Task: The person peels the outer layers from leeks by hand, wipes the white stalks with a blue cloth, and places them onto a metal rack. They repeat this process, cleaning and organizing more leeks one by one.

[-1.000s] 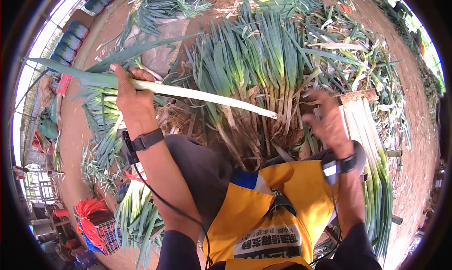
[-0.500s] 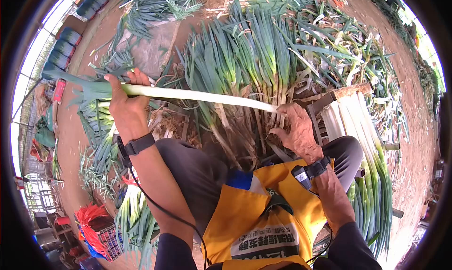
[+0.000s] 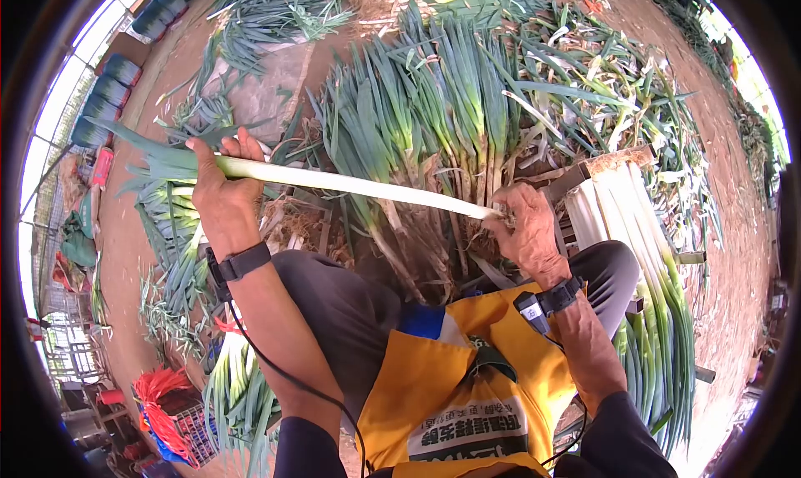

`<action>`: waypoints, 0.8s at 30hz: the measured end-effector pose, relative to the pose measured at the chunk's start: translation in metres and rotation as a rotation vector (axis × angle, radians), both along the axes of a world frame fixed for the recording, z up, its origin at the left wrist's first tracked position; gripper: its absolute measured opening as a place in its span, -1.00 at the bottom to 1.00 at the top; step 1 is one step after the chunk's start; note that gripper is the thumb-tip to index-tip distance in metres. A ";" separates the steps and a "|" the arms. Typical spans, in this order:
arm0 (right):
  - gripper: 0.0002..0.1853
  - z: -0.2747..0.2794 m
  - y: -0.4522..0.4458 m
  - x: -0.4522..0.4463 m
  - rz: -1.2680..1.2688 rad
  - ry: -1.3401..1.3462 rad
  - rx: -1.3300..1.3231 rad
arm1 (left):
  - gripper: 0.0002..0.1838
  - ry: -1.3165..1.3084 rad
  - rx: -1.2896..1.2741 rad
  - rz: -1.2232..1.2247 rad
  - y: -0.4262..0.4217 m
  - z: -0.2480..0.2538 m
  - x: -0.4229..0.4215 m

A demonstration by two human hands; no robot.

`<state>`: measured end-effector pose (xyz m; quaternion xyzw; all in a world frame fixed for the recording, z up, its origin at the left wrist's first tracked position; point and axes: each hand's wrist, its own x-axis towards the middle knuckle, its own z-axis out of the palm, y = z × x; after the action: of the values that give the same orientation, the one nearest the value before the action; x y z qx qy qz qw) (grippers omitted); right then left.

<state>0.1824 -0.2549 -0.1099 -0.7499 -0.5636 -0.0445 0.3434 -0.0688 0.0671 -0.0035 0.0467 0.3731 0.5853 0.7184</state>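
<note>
A single leek [image 3: 359,183] stretches across in front of me, its long white shank bare and its green leaves off to the left. Around the leaf end, my left hand [image 3: 227,178] grips it with the thumb and fingers. The fingers of my right hand [image 3: 527,232] are closed on the root end, and the roots are partly hidden by them. Beyond the leek stands a dense bunch of uncleaned leeks [image 3: 434,103] with dirty roots toward me. By my right knee, clean white leeks [image 3: 626,211] lie stacked in a wooden rack [image 3: 576,178].
Stripped leaves [image 3: 617,86] are heaped at the far right. Another leek pile [image 3: 267,19] lies at the back left. A crate [image 3: 193,432] with red ties [image 3: 160,386] stands at lower left, beside a tied leek bundle [image 3: 236,378].
The root end of the leek has dropped slightly toward me with my right hand, so the leek slants more. My left hand keeps its hold in nearly the same place.
</note>
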 end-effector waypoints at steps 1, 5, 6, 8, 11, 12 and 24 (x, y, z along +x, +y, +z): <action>-0.55 0.001 0.000 -0.003 0.024 0.016 -0.004 | -0.44 -0.005 -0.004 -0.002 0.000 0.001 0.000; -0.57 -0.003 0.001 -0.003 0.019 0.006 -0.010 | -0.56 -0.046 -0.029 0.004 0.001 0.000 0.000; -0.58 -0.004 0.001 -0.002 0.027 0.002 -0.005 | -0.57 -0.055 -0.035 0.003 0.002 -0.001 0.000; -0.60 -0.006 0.002 0.001 0.043 -0.006 0.007 | -0.59 -0.066 -0.030 0.008 0.001 -0.001 0.001; -0.63 -0.007 0.001 0.000 0.060 0.072 0.069 | -0.57 -0.059 -0.030 0.022 -0.003 0.002 0.004; -0.66 -0.006 0.001 0.000 0.060 0.075 0.080 | -0.57 -0.045 -0.048 0.023 -0.004 0.005 0.005; -0.83 0.002 -0.006 0.005 0.044 0.045 0.037 | -0.62 -0.116 -0.022 -0.075 0.000 -0.003 -0.001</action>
<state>0.1871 -0.2607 -0.1079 -0.7317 -0.5713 -0.0306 0.3705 -0.0696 0.0667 -0.0067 0.0188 0.3354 0.5553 0.7608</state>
